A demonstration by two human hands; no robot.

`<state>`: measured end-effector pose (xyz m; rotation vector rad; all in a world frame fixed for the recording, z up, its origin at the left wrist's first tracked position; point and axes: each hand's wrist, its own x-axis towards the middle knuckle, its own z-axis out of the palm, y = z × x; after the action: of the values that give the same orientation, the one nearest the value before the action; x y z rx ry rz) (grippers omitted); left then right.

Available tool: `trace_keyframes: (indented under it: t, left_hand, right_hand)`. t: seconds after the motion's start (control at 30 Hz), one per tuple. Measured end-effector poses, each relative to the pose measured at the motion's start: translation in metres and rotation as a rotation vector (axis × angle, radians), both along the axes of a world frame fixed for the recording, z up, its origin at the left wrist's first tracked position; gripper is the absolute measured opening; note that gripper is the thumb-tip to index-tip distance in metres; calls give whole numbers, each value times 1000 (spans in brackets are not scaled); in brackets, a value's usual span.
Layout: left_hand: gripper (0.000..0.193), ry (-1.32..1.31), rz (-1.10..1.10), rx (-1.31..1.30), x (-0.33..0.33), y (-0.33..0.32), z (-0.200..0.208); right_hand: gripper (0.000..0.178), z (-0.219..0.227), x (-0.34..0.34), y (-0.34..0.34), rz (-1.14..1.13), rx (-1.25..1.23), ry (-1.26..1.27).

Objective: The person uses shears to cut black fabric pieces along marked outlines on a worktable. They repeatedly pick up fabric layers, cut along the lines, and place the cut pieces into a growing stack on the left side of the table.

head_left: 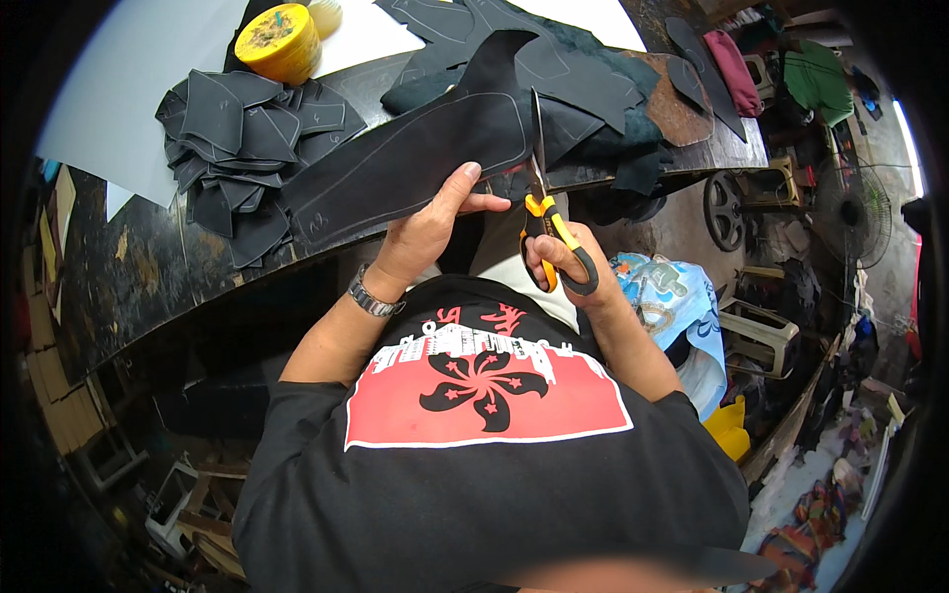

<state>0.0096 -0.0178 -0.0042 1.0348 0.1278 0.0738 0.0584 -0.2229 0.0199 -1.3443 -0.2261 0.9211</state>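
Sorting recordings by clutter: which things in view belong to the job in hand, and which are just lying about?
Likely in the job:
yellow-and-black scissors
outlined black piece
pile of black pieces

Apparently just lying about:
green cloth
pink bundle
fan

pile (237, 138) left of sheet (420, 160), scissors (542, 205) right
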Motion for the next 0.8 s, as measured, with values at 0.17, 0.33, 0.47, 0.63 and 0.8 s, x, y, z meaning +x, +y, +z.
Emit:
trace_keyframes:
  t: [0.17, 0.33, 0.47, 0.63, 0.8]
  left_hand:
    - [35, 26, -46, 11, -2, 2, -5]
    - [33, 11, -34, 9, -2, 2, -8]
    - [36, 54, -76, 3, 1, 3, -10]
    - [37, 64, -86, 64, 0, 6, -9]
    - [38, 57, -90, 77, -1, 8, -8]
  right_hand:
    - [34, 1, -7, -1, -30, -36, 40]
    - [31, 4, -11, -3, -13, -125, -35]
    - [36, 4, -14, -4, -36, -156, 6]
    - [33, 3, -16, -7, -15, -209, -28]
    - [34, 1, -17, -8, -33, -205, 68]
